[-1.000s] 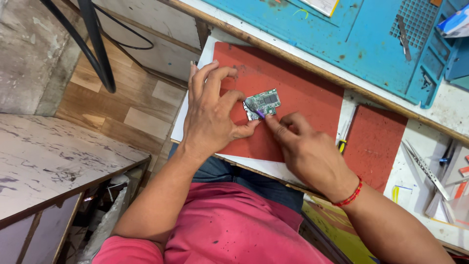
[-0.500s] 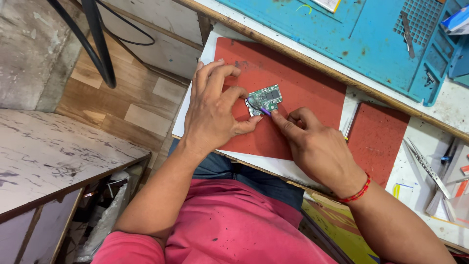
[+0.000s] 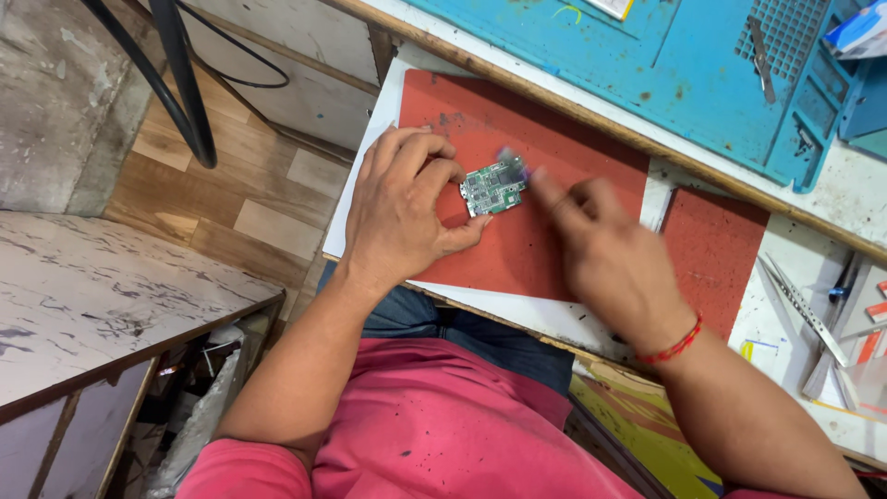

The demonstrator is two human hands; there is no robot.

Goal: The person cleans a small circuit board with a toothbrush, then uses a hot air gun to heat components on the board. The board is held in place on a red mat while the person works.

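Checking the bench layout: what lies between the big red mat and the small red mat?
Head view: only a bare white strip of bench separates big red mat from small red mat.

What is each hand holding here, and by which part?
The left hand pins the circuit board by its left edge on the red mat. The right hand is blurred; a hold cannot be told.

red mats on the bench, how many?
2. The big red mat lies under the circuit board and both hands; the small red mat lies to its right, beside the right hand.
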